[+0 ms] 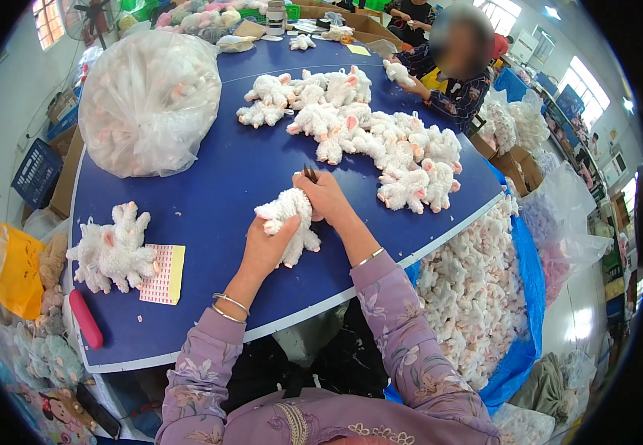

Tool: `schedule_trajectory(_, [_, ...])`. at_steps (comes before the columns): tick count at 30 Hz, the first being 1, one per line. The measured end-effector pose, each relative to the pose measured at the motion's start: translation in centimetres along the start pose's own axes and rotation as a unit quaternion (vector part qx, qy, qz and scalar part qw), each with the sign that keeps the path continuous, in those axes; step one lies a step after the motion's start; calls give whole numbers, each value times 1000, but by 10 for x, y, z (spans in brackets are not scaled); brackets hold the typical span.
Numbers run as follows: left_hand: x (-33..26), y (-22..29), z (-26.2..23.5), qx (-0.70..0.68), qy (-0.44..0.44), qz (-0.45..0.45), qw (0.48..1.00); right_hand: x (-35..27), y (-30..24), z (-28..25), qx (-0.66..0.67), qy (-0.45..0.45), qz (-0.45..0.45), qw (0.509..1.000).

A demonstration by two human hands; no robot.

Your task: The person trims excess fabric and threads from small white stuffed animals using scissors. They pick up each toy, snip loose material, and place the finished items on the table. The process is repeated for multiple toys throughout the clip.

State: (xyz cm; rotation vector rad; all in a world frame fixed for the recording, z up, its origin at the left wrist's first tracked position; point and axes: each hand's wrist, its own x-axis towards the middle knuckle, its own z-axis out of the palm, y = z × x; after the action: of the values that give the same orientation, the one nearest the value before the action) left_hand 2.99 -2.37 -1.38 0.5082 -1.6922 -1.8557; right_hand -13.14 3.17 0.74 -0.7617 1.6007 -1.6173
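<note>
I see the white plush toy (289, 225) lying on the blue desk (210, 185), my left hand (266, 248) clamped round its belly, my right hand (323, 194) pinching a small dark tool (310, 174) at its head. It looks light, soft and squashy; I'd grip the body.

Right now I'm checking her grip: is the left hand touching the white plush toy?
Touching. The head view shows the left hand cupped against the plush toy, thumb pressed into its fur with no gap, while the right hand grips it from above.
</note>
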Motion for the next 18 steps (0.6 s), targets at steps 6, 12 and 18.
schedule_trajectory(6, [2, -4, -3, 20, 6, -12, 1000, 4, 9, 1, -32, 0, -29, 999])
schedule_trajectory(12, [0, 2, -2, 5, 2, -27, 1000, 6, 11, 1, -32, -15, -28, 999])
schedule_trajectory(18, [0, 5, -5, 68, -2, -49, 996, 6, 11, -1, -50, -16, -32, 998])
